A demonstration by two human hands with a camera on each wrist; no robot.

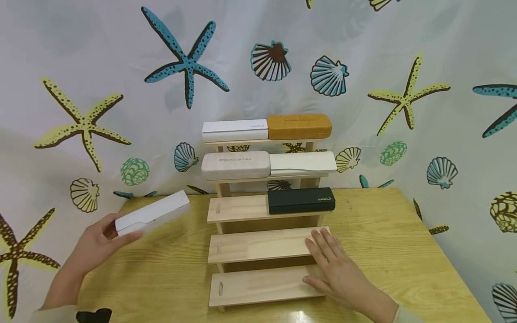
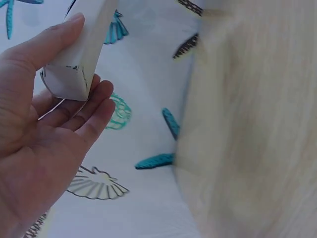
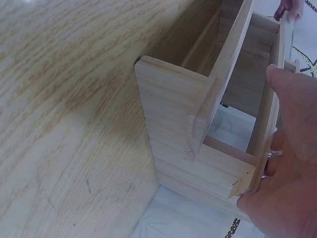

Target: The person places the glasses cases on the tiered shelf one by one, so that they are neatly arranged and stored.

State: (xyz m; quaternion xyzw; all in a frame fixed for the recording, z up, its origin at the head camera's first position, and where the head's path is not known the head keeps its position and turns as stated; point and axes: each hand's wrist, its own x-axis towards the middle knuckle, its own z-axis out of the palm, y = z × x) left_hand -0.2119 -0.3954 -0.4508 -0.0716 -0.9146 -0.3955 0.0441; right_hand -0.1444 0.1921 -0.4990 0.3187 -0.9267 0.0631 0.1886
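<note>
My left hand (image 1: 95, 242) grips one end of a white oblong case (image 1: 152, 212), which looks like a glasses case, held tilted over the left side of the table. The left wrist view shows my thumb on one face of that white case (image 2: 74, 74) and the fingers beneath. A stepped wooden rack (image 1: 242, 287) stands in the middle. Its second-lowest shelf carries the fingertips of my right hand (image 1: 343, 269), fingers straight, with the thumb by the lowest shelf. In the right wrist view, my right hand (image 3: 294, 153) lies along the rack's edge (image 3: 198, 134).
A white case (image 1: 235, 131) and an orange-brown case (image 1: 300, 127) sit on the top shelf. Below them are a pale grey case (image 1: 236, 166) and another white case (image 1: 303, 164), then a black case (image 1: 301, 201). A patterned curtain (image 1: 258, 94) hangs behind the wooden table (image 1: 387, 242).
</note>
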